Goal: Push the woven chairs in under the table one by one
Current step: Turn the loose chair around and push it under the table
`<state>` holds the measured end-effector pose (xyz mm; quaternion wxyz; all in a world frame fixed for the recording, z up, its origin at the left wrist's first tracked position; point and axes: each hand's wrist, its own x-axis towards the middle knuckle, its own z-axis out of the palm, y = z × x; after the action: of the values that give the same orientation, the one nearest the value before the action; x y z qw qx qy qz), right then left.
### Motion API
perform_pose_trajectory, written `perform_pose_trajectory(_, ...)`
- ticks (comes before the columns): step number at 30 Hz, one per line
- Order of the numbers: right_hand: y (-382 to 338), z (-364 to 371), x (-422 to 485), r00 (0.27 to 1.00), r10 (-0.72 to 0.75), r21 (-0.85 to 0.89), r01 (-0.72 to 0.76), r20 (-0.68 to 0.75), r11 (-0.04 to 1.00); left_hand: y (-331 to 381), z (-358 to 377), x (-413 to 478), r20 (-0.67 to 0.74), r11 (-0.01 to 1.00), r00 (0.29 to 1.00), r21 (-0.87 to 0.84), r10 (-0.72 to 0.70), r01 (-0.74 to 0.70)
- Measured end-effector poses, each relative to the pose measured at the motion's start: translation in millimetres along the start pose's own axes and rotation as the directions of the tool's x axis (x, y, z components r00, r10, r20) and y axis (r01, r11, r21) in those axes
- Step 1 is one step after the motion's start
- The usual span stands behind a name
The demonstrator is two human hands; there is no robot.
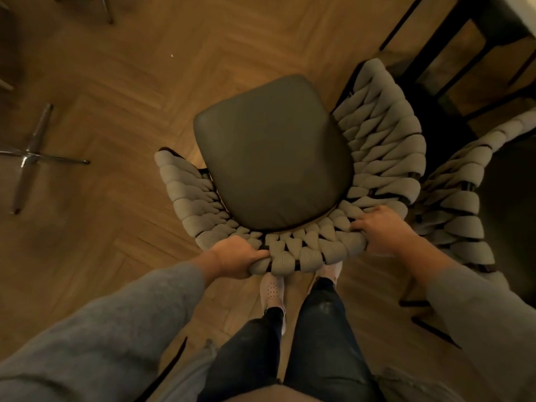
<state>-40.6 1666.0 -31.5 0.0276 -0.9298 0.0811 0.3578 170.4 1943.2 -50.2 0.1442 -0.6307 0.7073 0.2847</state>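
Note:
A woven chair with a thick grey braided back and a dark grey seat cushion stands right in front of me on the wooden floor. My left hand grips the left part of its curved backrest. My right hand grips the right part of the same backrest. A second woven chair stands close beside it on the right, touching or nearly touching it. The table's dark frame and pale top corner show at the upper right, beyond the chair.
A chrome star base of another chair sits on the floor at the left. More metal legs show at the top left. Parquet floor lies open to the left and ahead. My feet stand just behind the chair.

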Motion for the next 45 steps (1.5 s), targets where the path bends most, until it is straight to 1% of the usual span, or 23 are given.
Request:
perform_pose_trajectory(3,7,2,3,0.999,0.035,-0.012,-0.035,-0.032,0.999,-8,-11,15,-0.009,0.999,0.999,0.034,0.041,-0.041)
perform_pose_trajectory(8,31,3,2,0.992,0.085,0.053,-0.08,-0.093,0.995,-20,-30,41,-0.008,0.994,0.996,0.063,0.089,-0.088)
perform_pose_trajectory(12,45,1,11,0.989,0.121,0.104,-0.113,-0.08,0.988,-47,-55,59,0.069,0.985,0.992,0.132,0.104,-0.113)
perform_pose_trajectory(15,52,-10,30,0.994,0.085,0.203,-0.07,-0.066,0.977,-87,-83,71,0.147,0.976,0.986,0.189,0.081,-0.108)
perform_pose_trajectory(17,69,-21,38,0.997,0.066,0.25,-0.057,-0.026,0.967,-115,-101,82,0.205,0.969,0.976,0.219,0.07,-0.116)
perform_pose_trajectory(19,100,-30,43,0.995,0.091,0.214,-0.082,-0.032,0.973,-145,-117,95,0.247,0.964,0.968,0.246,0.038,-0.101)
perform_pose_trajectory(22,145,-46,52,0.993,0.12,0.066,-0.12,0.001,0.991,-188,-136,109,0.247,0.945,0.968,0.324,-0.037,-0.047)
perform_pose_trajectory(26,160,-70,71,0.979,0.202,0.069,-0.204,0.04,0.977,-228,-163,132,0.194,0.919,0.978,0.394,-0.083,0.0)
perform_pose_trajectory(30,150,-84,86,0.947,0.314,0.113,-0.32,0.063,0.941,-263,-193,153,0.176,0.894,0.982,0.447,-0.066,-0.02)
perform_pose_trajectory(35,112,-90,105,0.916,0.392,0.194,-0.401,0.085,0.895,-308,-219,163,0.234,0.846,0.972,0.516,0.009,-0.132)
perform_pose_trajectory(38,78,-94,118,0.875,0.466,0.289,-0.483,0.131,0.827,-336,-237,168,0.261,0.801,0.963,0.563,0.062,-0.204)
perform_pose_trajectory(41,38,-104,133,0.822,0.533,0.343,-0.568,0.201,0.748,-360,-258,174,0.273,0.751,0.956,0.609,0.106,-0.257)
perform_pose_trajectory(45,-2,-115,147,0.746,0.627,0.423,-0.655,0.225,0.627,-375,-285,188,0.278,0.682,0.951,0.67,0.135,-0.293)
